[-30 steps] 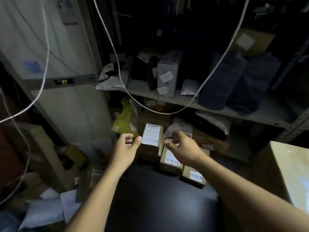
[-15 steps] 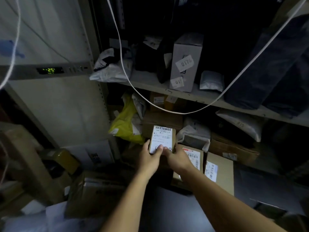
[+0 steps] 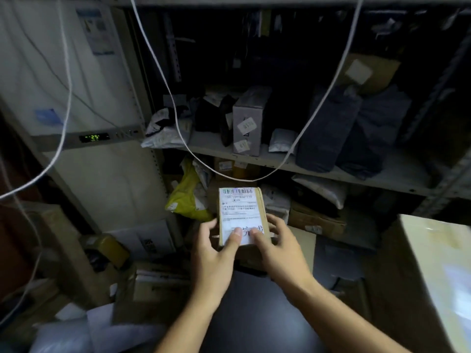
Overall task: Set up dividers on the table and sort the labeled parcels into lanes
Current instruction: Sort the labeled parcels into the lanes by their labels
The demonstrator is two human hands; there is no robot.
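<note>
Both hands, left hand (image 3: 212, 253) and right hand (image 3: 276, 247), grip a small brown parcel (image 3: 242, 216) with a white barcode label, just below the shelf (image 3: 318, 171).

A green digital display (image 3: 93, 137) on the white cabinet at the left reads "25". The white shipping label (image 3: 241, 214) on the small cardboard parcel (image 3: 262, 212) in the middle carries a barcode with digits under it that look like "159 159 X02 110", then fine print too small to read, and large handwritten characters partly covered by thumbs. The stickers on the grey box (image 3: 248, 123) on the far shelf bear blurred digits.
</note>
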